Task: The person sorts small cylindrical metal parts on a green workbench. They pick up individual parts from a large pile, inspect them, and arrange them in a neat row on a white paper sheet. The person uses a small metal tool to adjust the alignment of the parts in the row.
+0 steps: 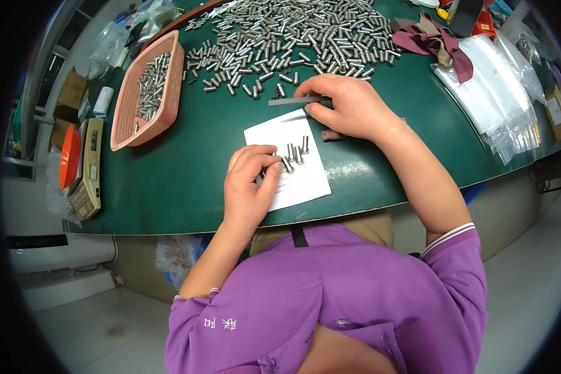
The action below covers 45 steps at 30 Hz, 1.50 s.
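My right hand (355, 109) is closed on a thin, flat grey metal strip (287, 101), which points left above the table near the edge of a pile of short shiny metal pins (293, 37). A white sheet of paper (302, 187) lies in front of me with several loose metal pins (296, 153) on it. At the paper's left side, my left hand (249, 187) has its fingers curled with the tips close together beside these pins. Bits of metal show at its fingertips, partly hidden by the fingers.
A pink plastic basket (119, 118) with more pins stands to the left, next to a weighing scale (90, 165) bearing an orange tray (68, 156). At the right lie plastic bags (489, 87) and a maroon cloth (421, 40). The green table (187, 181) ends just before my body.
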Motion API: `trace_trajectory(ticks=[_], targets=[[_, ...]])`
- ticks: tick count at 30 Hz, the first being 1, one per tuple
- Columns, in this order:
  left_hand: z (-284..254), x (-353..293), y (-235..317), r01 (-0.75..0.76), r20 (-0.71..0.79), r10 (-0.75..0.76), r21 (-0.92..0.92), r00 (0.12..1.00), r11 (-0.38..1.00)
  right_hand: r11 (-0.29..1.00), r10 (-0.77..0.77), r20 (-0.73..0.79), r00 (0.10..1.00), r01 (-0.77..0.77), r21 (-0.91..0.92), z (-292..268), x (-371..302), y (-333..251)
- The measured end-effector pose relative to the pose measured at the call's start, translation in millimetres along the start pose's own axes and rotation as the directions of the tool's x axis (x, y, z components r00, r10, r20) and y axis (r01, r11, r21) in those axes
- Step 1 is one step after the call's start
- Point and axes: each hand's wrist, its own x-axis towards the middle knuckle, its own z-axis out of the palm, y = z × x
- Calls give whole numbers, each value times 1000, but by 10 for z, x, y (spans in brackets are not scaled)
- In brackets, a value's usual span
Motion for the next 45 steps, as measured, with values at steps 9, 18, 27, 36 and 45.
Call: trace_trajectory(ticks=[9,18,27,36,45], targets=[[-66,49,-31,22,131,-16,-47,991,999,999,45,-66,997,-44,19,-37,47,72],[-111,130,0,27,284,-33,28,958,999,999,31,-111,993,-33,-20,0,9,98],[-161,141,-19,-39,306,-3,130,952,991,997,79,-83,993,-78,16,16,-5,55],[-78,300,52,-72,357,36,86,933,994,995,95,-58,994,-93,28,13,-1,47],[47,322,108,-81,333,36,122,942,989,998,64,-63,996,-62,31,8,-12,17]])
